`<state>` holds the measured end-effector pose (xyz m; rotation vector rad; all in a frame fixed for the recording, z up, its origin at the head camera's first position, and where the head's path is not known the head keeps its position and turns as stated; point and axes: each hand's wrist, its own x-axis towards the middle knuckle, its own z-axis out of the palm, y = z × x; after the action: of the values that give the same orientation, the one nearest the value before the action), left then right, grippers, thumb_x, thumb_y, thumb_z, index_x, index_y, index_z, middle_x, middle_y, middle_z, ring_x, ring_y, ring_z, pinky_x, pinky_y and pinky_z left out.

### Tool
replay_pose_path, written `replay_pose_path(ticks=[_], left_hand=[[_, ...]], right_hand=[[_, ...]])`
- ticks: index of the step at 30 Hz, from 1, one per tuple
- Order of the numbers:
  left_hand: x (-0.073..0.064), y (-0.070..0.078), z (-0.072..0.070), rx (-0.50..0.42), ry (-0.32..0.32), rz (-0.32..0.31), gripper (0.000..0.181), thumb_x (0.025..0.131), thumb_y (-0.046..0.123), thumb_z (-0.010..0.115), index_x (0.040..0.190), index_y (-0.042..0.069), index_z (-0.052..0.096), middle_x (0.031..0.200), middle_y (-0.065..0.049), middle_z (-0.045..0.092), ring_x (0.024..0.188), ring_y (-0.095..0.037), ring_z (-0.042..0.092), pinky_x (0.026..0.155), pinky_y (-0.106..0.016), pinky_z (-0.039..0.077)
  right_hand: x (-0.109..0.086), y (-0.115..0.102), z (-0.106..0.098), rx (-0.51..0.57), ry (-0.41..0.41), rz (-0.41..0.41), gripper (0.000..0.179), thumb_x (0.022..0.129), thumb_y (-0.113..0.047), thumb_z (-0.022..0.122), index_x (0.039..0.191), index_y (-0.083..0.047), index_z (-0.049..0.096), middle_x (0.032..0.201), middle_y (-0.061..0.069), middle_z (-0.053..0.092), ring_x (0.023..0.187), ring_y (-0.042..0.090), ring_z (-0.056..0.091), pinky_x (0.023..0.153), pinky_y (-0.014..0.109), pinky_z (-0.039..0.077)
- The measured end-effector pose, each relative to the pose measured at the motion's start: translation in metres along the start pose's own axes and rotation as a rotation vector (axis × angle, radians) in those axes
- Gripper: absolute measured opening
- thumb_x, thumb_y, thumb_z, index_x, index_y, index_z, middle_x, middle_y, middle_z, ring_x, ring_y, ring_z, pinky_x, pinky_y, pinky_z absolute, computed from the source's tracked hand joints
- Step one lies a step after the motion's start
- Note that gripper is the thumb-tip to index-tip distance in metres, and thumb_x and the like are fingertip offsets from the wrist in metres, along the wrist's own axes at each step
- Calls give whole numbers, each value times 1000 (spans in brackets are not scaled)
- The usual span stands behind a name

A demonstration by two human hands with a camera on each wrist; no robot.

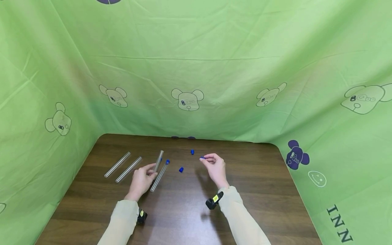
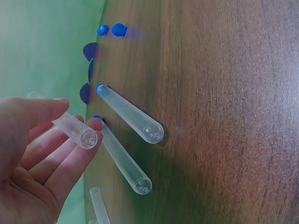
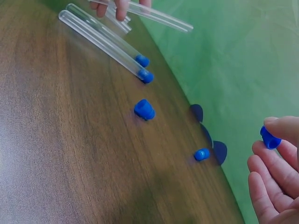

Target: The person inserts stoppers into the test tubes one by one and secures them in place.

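My left hand grips a clear test tube between thumb and fingers, raised off the table and tilted. Its rounded end faces the left wrist camera, and the far end shows no cap. To the right, my right hand pinches a small blue cap between thumb and fingers, with the cap's hollow end visible. Beneath and beside the left hand lie two test tubes with blue caps on, one capped tube alongside another capped tube; the head view mostly hides the latter behind the hand.
Two loose blue caps lie between the hands, a nearer cap and a farther cap. Left of the left hand are two uncapped test tubes, an outer tube and an inner tube. Green cloth surrounds the wooden table.
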<state>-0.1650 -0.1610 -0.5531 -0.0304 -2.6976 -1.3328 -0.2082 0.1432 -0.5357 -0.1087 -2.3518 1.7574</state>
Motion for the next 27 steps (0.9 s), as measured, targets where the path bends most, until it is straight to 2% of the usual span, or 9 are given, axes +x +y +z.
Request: replay_pose_path(ticks=[7, 14, 21, 27], left_hand=[[-1, 2, 2, 3, -3, -12, 39, 88, 3, 78, 127, 4, 70, 92, -10, 77, 71, -17, 74, 68, -40, 58], [-2, 3, 4, -2, -15, 2, 41, 88, 3, 78, 128, 4, 70, 93, -10, 77, 72, -17, 74, 66, -38, 58], [-6, 6, 9, -16, -22, 29, 41, 86, 0, 78, 126, 2, 70, 92, -10, 77, 70, -15, 73, 62, -34, 57], [-7, 8, 12, 3, -27, 36, 39, 86, 2, 79, 125, 4, 71, 90, -7, 77, 69, -13, 72, 65, -37, 57]], right_hand=[[1, 0, 0, -2, -11, 6, 15, 85, -12, 84, 95, -5, 76, 87, 5, 75, 79, 16, 70, 68, 23, 52], [2, 1, 0, -17, -18, -10, 16, 87, -13, 82, 100, -4, 79, 90, 6, 76, 82, 18, 71, 71, 23, 53], [2, 2, -1, -47, -15, -22, 16, 88, -17, 82, 102, -9, 82, 94, 4, 77, 83, 17, 72, 71, 23, 53], [2, 2, -1, -46, -16, -20, 16, 88, -17, 82, 103, -10, 81, 96, 4, 77, 84, 17, 72, 72, 24, 54]])
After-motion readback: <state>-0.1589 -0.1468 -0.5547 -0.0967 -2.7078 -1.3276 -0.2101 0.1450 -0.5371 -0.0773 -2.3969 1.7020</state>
